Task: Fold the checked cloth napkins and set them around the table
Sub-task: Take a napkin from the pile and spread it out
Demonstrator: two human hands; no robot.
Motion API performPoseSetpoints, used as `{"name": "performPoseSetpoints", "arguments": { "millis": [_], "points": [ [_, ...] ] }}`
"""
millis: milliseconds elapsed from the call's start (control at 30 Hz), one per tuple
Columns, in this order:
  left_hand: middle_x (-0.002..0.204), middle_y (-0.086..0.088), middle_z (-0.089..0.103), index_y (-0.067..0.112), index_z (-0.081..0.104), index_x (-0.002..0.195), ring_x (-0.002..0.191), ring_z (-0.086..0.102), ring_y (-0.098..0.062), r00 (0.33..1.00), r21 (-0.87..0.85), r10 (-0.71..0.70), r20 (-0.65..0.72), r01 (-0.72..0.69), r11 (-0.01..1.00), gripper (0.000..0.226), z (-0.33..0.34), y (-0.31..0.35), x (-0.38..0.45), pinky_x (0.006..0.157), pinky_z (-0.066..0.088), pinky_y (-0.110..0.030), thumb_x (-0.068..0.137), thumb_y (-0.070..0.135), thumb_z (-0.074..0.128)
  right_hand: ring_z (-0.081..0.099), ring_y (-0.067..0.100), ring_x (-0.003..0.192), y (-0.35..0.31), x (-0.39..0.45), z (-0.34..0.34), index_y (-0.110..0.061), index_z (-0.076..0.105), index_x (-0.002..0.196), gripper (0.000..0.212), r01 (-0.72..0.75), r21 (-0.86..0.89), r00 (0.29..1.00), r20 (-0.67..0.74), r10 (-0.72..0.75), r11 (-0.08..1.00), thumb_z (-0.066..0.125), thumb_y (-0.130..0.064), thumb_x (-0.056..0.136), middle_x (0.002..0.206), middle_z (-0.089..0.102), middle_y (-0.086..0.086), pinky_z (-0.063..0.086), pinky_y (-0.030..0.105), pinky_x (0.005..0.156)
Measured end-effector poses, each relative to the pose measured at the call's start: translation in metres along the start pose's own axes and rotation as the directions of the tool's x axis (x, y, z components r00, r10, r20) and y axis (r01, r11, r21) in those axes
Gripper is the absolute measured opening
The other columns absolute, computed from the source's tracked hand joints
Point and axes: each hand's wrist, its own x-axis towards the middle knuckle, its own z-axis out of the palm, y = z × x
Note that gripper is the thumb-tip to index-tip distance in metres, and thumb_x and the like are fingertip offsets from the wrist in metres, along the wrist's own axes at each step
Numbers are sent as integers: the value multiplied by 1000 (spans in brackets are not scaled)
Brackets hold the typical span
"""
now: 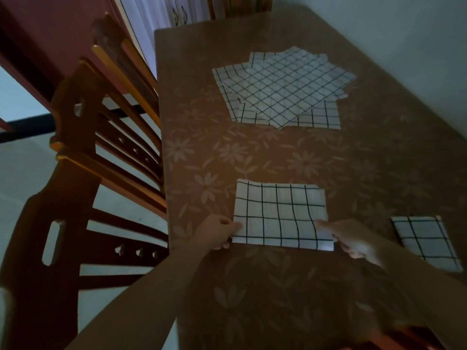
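Two wooden chairs (106, 137) stand along the left edge of the table (379, 152), one behind the other, their slatted backs toward it. The table carries a brown cover printed with pale flowers and leaves.

One half-folded napkin (280, 213) lies flat near the front edge, a white rectangle crossed by thin dark lines, its top layer not quite matching the one beneath on the right. The left hand (217, 234) pinches its near left corner, thumb on top and fingers curled under the edge. The right hand (353, 239) pinches the near right corner the same way, with a little cloth turned up between thumb and fingers.

One pile of unfolded napkins (283, 87) sits farther back near the middle, several sheets fanned at different angles; the exact count cannot be told.

One finished napkin (427, 242), a smaller folded square of the same check, rests at the right near the front corner, apart from the one being held.
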Motion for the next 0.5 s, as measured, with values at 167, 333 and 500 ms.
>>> {"name": "performPoseSetpoints", "arguments": {
  "millis": [167, 333, 500],
  "points": [
    [82, 0, 66, 19, 66, 87, 55, 55, -7, 998, 88, 59, -18, -57, 994, 25, 0, -1, 7, 52, 43, -18, 94, 42, 60, 32, 6, 30, -2, 6, 5, -6, 65, 97, 26, 94, 55, 990, -112, -87, 994, 64, -32, 93, 46, 40, -1, 23, 18, 36],
    [66, 1, 60, 10, 68, 91, 51, 54, -5, 996, 147, 78, -40, -71, 987, 32, 1, -1, 9, 59, 43, -21, 94, 41, 60, 71, 17, 62, 0, 3, 6, -6, 65, 96, 11, 85, 59, 996, -46, -82, 995, 68, -13, 88, 82, 71, 11, 55, 26, 56],
    [68, 2, 63, 10, 68, 88, 48, 57, -2, 996, 161, 65, -53, -56, 985, 32, 3, 0, 10, 57, 43, -18, 93, 41, 61, 74, 18, 70, 3, 6, 4, -9, 66, 94, 10, 86, 1, 996, -31, -86, 996, 68, -16, 88, 84, 74, 10, 58, 29, 63]
  ]
}}
